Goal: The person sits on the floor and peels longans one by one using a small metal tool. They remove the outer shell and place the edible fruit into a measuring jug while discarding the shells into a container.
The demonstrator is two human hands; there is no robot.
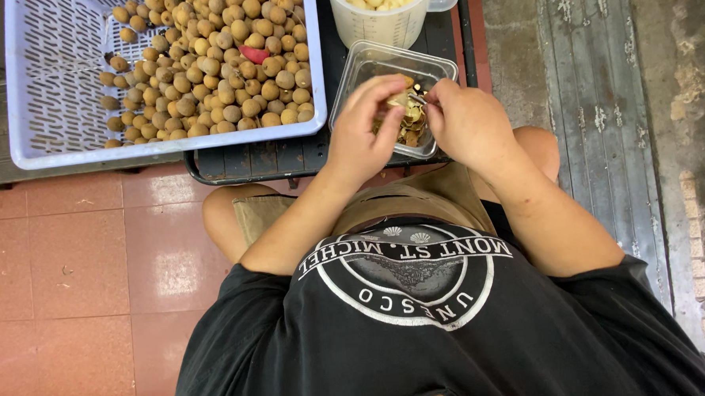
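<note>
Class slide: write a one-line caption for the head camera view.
Both hands, left hand and right hand, peel a small fruit over a clear tub beside a basket.

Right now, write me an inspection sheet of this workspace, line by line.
Surface: dark slatted tray table over a red tiled floor.
Job's things: a small brown fruit held between both hands; clear tub of peelings beneath; lavender crate of unpeeled brown fruit; measuring jug of peeled pale fruit.
Clutter: one red piece among the crate's fruit.
Grippers: left hand pinches the fruit; right hand works it with a small tool, hard to make out.
Cables: nothing seen.
Surroundings: worn grey plank and rough concrete at right.
</note>
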